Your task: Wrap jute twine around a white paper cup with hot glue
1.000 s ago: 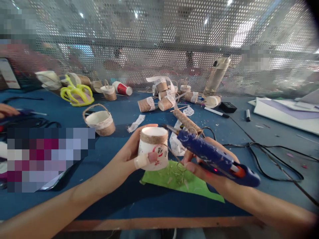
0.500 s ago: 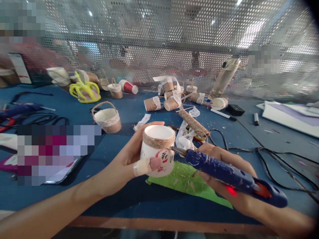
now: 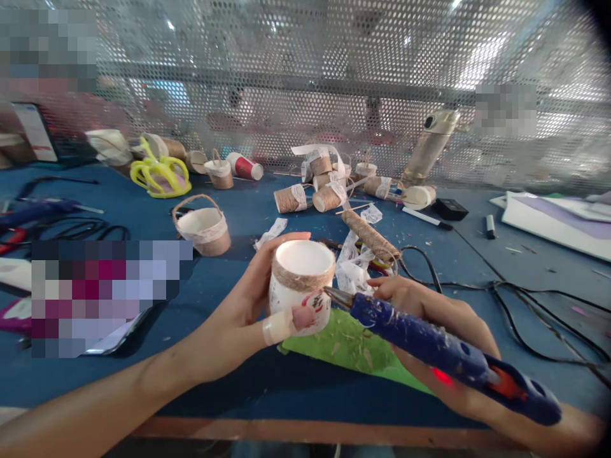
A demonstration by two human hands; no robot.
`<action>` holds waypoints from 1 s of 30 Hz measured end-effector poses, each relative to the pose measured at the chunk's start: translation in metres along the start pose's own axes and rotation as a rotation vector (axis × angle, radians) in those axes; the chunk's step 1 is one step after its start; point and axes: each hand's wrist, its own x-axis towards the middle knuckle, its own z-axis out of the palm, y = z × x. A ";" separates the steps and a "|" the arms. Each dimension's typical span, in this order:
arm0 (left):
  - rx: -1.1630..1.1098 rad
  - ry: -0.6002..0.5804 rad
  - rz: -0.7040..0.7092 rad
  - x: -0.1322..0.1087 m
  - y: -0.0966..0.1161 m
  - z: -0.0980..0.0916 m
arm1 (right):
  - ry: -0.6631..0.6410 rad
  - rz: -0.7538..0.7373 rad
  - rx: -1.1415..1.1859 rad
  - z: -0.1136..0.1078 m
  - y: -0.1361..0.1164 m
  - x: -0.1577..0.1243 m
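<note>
My left hand [image 3: 267,305] is closed round a white paper cup [image 3: 300,299], its bandaged thumb across the front. Twine [image 3: 298,280] is wound in a band below the cup's rim, and red and black print shows under it. In my right hand [image 3: 439,318] is a blue glue gun [image 3: 443,350], smeared with dried glue, a red light glowing on it. Its metal nozzle is at the lower edge of the twine, on the cup's right side; whether it touches I cannot tell. Behind the cup lie a spool of twine [image 3: 372,235] and white lace [image 3: 353,273].
A green sheet [image 3: 353,346] lies under my hands. Farther back are several twine-wrapped cups [image 3: 329,194], a small basket [image 3: 204,230] and a yellow crown-like piece [image 3: 161,178]. Black cables [image 3: 520,292] run across the right; another glue gun [image 3: 41,210] lies left.
The cup has turned a little in my left hand, so its print has shifted and my thumb lies farther across it. The glue gun's nozzle has moved slightly left and down along the twine.
</note>
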 end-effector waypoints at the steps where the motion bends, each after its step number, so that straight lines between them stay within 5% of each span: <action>1: 0.022 0.004 0.002 0.000 0.001 0.001 | 0.002 -0.022 0.002 0.001 0.001 0.000; 30: -0.100 -0.038 -0.008 0.000 0.001 0.001 | 0.091 -0.067 -0.143 0.004 0.000 -0.002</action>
